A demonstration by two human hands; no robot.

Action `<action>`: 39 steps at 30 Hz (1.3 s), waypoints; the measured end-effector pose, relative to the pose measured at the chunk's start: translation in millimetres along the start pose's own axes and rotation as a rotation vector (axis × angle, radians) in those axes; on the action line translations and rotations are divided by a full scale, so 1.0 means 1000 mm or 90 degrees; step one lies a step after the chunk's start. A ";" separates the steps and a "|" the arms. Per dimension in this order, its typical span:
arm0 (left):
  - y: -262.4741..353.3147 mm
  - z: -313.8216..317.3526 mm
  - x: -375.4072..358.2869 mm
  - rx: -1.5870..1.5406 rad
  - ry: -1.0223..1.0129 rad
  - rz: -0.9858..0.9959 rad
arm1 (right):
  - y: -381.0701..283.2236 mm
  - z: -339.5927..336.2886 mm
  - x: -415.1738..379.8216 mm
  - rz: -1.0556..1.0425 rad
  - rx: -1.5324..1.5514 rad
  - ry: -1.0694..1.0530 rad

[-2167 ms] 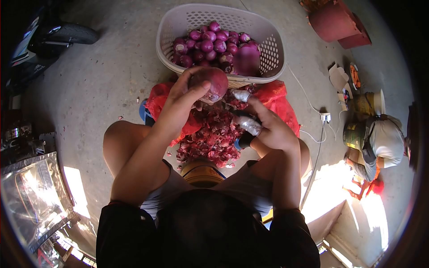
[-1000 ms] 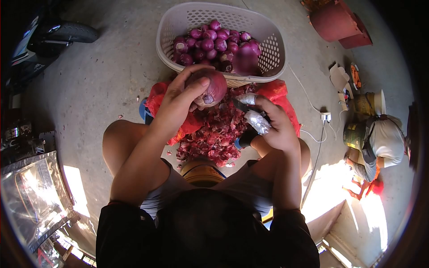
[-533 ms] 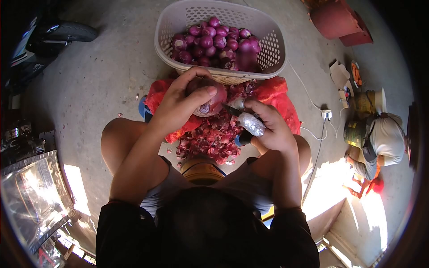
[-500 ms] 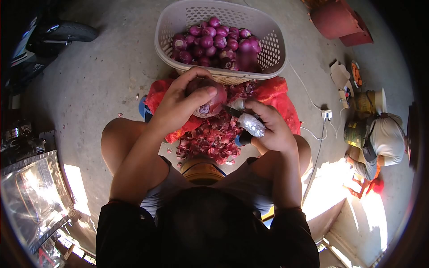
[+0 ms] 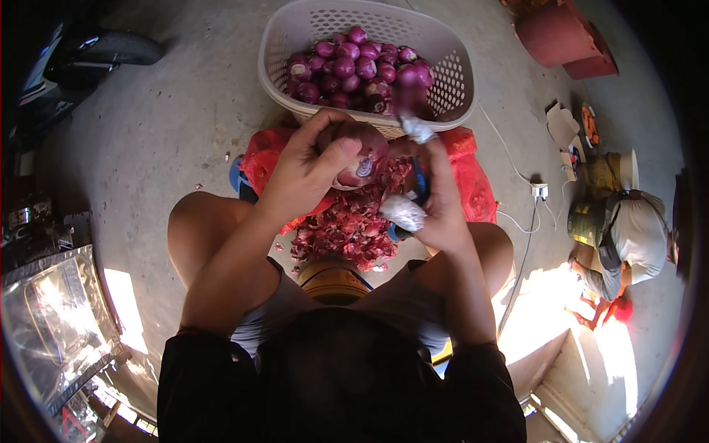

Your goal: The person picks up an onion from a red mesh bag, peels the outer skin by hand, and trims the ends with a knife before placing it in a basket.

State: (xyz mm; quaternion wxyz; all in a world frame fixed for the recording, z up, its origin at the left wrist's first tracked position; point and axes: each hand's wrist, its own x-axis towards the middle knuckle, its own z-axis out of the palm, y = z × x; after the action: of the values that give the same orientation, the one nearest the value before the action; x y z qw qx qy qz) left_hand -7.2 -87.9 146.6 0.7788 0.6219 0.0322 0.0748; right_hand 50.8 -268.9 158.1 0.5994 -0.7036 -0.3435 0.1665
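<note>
A large red onion (image 5: 362, 159) is held in my left hand (image 5: 314, 159), its cut end facing right. Just to its right is my right hand (image 5: 441, 199), apart from the onion, with silvery wrapping on its thumb (image 5: 403, 212) and on a fingertip (image 5: 417, 129). A blue strip, part of the knife (image 5: 420, 177), shows against the right palm; its blade cannot be made out. Beyond both hands stands a grey perforated basket (image 5: 454, 52) with several peeled purple onions (image 5: 343, 68). Red skins (image 5: 343, 229) lie below the hands.
Red mesh sacking (image 5: 473, 184) spreads under the basket's near side. A yellow bucket (image 5: 332, 280) sits between my knees. On the right are a white cable with a socket (image 5: 540, 190) and a bent-over person (image 5: 639, 236). A wheel (image 5: 122, 48) is at the upper left.
My right hand has opened out and turned, its fingers now pointing up toward the basket. The onion has tilted and shifted slightly right, showing more of its cut end.
</note>
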 end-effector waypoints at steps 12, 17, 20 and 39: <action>-0.014 0.009 0.000 0.032 0.046 0.132 | 0.020 0.001 -0.004 0.156 0.479 -0.024; -0.013 0.013 -0.005 0.219 0.097 0.128 | 0.007 0.022 -0.004 0.122 0.279 0.076; -0.011 0.016 -0.009 0.204 0.026 0.080 | 0.010 0.021 -0.004 0.177 0.345 0.088; 0.007 0.000 -0.002 0.340 -0.084 0.260 | 0.018 -0.006 -0.006 0.320 0.595 0.012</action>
State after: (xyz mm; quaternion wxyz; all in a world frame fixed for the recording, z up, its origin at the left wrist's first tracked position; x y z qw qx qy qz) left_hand -9.9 -86.4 153.3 0.5581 0.8009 -0.1251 0.1773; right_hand 55.4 -278.2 140.8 0.7938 -0.4235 -0.0482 0.4339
